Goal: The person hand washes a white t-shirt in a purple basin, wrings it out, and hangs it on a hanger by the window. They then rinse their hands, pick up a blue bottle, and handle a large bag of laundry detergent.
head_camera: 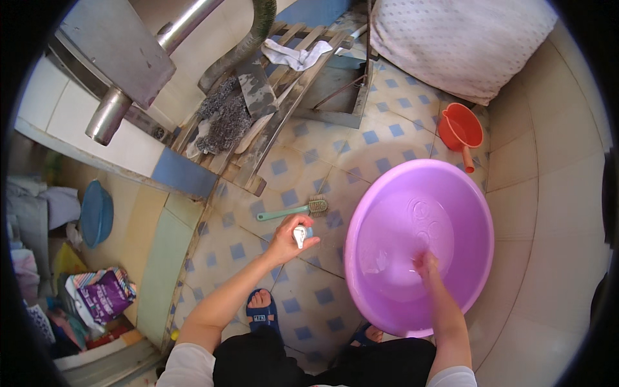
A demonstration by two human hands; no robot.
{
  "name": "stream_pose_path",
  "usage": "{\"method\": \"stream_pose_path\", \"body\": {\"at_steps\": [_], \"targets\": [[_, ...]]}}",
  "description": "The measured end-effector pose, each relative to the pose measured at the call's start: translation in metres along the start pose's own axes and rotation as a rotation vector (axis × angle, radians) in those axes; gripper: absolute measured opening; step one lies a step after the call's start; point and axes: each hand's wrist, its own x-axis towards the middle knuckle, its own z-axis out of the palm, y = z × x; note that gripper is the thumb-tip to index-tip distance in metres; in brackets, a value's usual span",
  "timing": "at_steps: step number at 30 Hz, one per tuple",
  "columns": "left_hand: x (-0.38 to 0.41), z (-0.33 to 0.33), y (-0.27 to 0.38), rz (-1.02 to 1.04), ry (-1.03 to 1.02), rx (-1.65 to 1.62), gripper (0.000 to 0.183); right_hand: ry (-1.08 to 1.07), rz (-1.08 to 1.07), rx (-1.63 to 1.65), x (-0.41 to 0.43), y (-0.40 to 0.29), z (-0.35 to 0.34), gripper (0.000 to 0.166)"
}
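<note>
My left hand (pixel 285 239) is closed around a small bottle with a white pump-like top (pixel 300 235), held above the floor. Most of the bottle is hidden beneath its top and my fingers. My right hand (pixel 426 265) reaches down into a large purple plastic basin (pixel 355 232). Shallow water (pixel 387 217) lies in the basin, with ripples near that hand. Its fingertips are blurred at the water, so whether they hold anything is unclear. Just beyond my left hand, a green-handled scrub brush (pixel 290 211) lies on the tiled floor.
A red plastic dipper (pixel 457 128) sits behind the basin, near the tiled wall (pixel 512 208). At the upper left, a wooden slatted rack (pixel 263 150) carries a dark grey cloth (pixel 227 121) and a white cloth (pixel 297 54). A blue basin (pixel 96 214) and a purple package (pixel 104 295) are at left.
</note>
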Motion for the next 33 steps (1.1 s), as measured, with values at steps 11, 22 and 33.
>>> {"method": "stream_pose_path", "body": {"at_steps": [11,22,33], "targets": [[-0.045,-0.02,0.041,-0.136,0.152,0.142,0.044,-1.105,0.033,-0.906,-0.203,0.029,0.325,0.053],[-0.039,-0.081,0.059,-0.779,0.13,0.237,0.02,0.475,-0.818,-0.675,0.042,-0.037,0.043,0.021],[-0.082,-0.031,0.043,-1.316,-0.088,-0.092,0.04,-1.121,0.388,-0.372,-0.172,0.023,0.259,0.044]]}}
